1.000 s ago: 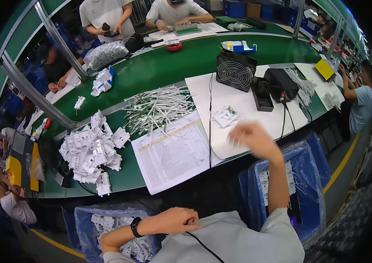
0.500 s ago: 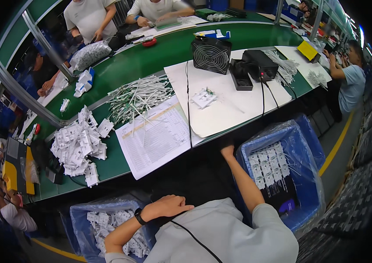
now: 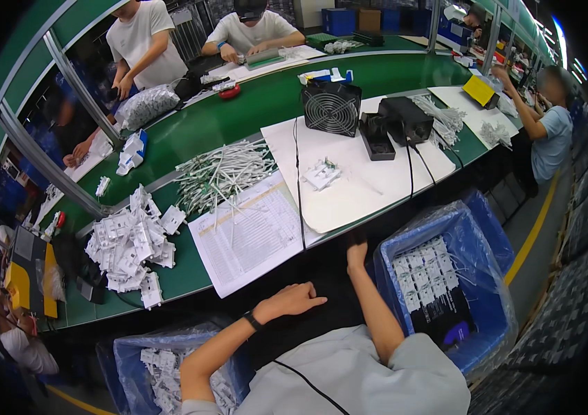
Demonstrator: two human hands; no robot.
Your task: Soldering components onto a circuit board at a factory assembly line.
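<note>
My left hand, with a dark band at its wrist, hovers over or rests on my dark lap, its fingers stretched out and nothing seen in it. My right hand reaches to the front edge of the bench, between the bench and the right blue bin; its fingers are in shadow and partly hidden. Above it, on a white board, lies a white plastic part with a small green circuit board. A printed sheet hangs slightly over the bench edge nearest my left hand.
White plastic housings are heaped at left, beside a pile of white cables. A black fan and black power box stand behind. Lined blue bins flank me, the right one holding rows of assembled parts. Co-workers sit across and right.
My left hand has moved forward and to the right over my lap. The right hand has drawn back a little toward me. The view has tilted slightly, so the bench sits lower.
</note>
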